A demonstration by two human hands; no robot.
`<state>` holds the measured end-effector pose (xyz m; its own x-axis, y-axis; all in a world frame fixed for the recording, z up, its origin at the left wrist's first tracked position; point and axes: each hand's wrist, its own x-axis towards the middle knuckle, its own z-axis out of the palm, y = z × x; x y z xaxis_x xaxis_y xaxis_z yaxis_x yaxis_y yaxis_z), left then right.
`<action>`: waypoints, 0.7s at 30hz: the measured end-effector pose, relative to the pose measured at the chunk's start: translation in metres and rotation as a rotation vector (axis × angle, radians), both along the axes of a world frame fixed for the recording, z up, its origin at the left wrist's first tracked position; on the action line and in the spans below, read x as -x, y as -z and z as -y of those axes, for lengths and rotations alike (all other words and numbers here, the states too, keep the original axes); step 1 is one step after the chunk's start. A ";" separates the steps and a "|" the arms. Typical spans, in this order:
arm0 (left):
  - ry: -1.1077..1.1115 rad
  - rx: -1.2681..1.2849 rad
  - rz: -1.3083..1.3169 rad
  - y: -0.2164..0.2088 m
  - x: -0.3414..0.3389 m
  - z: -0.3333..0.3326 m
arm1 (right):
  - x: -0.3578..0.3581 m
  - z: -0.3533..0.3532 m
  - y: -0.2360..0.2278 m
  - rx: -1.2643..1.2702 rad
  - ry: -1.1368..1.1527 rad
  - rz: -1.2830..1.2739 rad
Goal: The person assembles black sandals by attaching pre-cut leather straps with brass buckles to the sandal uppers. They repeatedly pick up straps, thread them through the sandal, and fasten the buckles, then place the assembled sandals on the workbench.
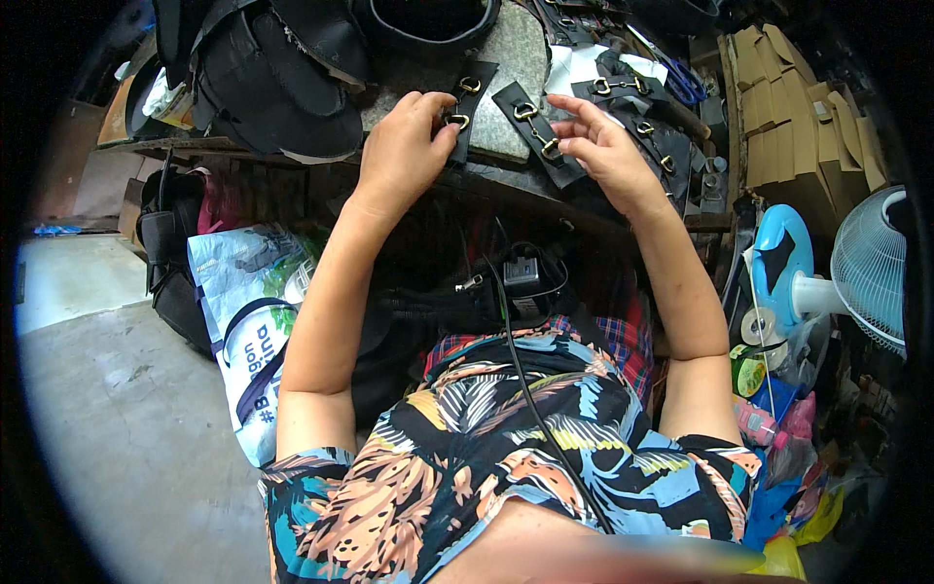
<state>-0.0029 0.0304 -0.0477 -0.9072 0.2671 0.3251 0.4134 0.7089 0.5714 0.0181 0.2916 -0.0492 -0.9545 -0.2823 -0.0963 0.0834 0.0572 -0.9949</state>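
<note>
Between curled fingers and thumb, my left hand grips the edge of a black leather strap with gold-coloured metal horsebit-like fittings. Beside it on the worktop lies a second black strap with the same kind of gold fitting, tilted toward the right. My right hand is at this second strap, its fingers spread and the thumb near the lower ring; whether it touches cannot be told. Further right are more black pieces with gold fittings, some on white paper.
Dark shoe-shaped leather pieces crowd the worktop's left, near a grey stone slab. Blue-handled scissors lie at the back right. Brown cardboard boxes and a blue fan stand right; a printed bag sits lower left.
</note>
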 end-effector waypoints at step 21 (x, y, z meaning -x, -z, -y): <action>0.207 -0.862 0.914 -0.017 -0.024 -0.034 | -0.049 0.037 -0.009 0.349 0.055 -0.041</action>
